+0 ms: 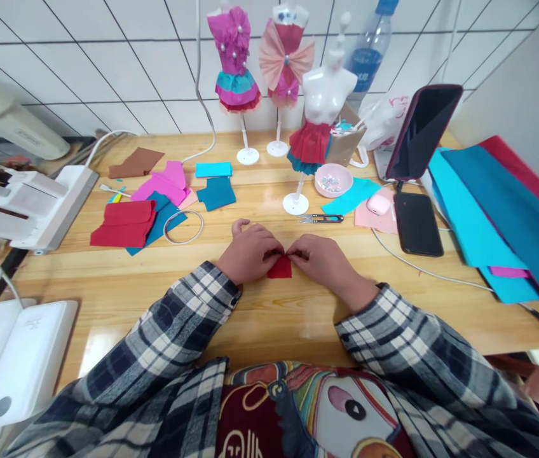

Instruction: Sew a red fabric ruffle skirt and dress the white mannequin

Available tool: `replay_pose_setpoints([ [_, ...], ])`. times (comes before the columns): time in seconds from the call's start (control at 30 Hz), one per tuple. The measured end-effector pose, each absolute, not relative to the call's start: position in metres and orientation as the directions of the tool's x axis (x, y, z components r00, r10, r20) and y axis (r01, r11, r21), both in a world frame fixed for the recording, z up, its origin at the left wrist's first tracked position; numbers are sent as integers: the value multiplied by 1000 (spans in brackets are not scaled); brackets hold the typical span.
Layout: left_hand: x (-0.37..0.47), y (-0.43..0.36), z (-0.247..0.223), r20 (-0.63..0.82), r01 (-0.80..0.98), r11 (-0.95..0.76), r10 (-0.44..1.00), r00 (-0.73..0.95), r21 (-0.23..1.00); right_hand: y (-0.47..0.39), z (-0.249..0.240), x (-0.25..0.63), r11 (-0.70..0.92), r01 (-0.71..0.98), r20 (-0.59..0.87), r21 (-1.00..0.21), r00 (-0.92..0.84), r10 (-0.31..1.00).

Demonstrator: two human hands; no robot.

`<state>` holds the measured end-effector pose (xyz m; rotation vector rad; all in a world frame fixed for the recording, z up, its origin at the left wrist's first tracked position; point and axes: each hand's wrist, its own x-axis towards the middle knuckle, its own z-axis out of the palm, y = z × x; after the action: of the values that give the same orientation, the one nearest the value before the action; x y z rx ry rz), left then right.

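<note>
A small piece of red crepe paper (279,268) lies at the middle of the wooden table, under my fingertips. My left hand (253,253) pinches its upper left part, thumb raised or another digit sticking out to the side. From the right, my right hand (320,259) pinches the upper right edge, its fingertips almost touching the left ones. Just beyond my hands are thread snips (321,219) and a small white mannequin (329,92) in a red and teal ruffled skirt (310,143). A pink bowl (334,180) of small beads stands beside it.
Two dressed mannequins (236,60) (287,60) stand at the back. Folded red paper (124,224) and a white ring (184,227) lie left. A black phone (418,224), a propped phone (424,130) and large coloured sheets (503,210) are right. A power strip (54,210) sits far left.
</note>
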<state>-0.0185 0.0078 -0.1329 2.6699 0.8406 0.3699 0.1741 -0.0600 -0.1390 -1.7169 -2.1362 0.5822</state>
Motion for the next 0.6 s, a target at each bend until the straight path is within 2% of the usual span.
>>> replay_pose_setpoints([
  [0.2, -23, 1, -133, 241, 407, -901, 432, 869, 149, -70, -117, 175, 365, 912, -122, -189, -391, 912],
  [0.27, -24, -1, -130, 233, 388, -917, 398, 887, 87, -71, -111, 177, 392, 909, -149, -143, -411, 899],
  [0.37, -26, -4, -125, 202, 384, -922, 387, 900, 58, -66, -108, 180, 344, 910, -158, -233, -384, 910],
  [0.5, -25, -7, -120, 166, 387, -920, 392, 905, 66, -56, -115, 174, 90, 897, -165, -433, -177, 970],
  [0.6, -24, -8, -118, 143, 386, -917, 398, 906, 104, -54, -121, 168, 21, 887, -179, -461, -116, 977],
])
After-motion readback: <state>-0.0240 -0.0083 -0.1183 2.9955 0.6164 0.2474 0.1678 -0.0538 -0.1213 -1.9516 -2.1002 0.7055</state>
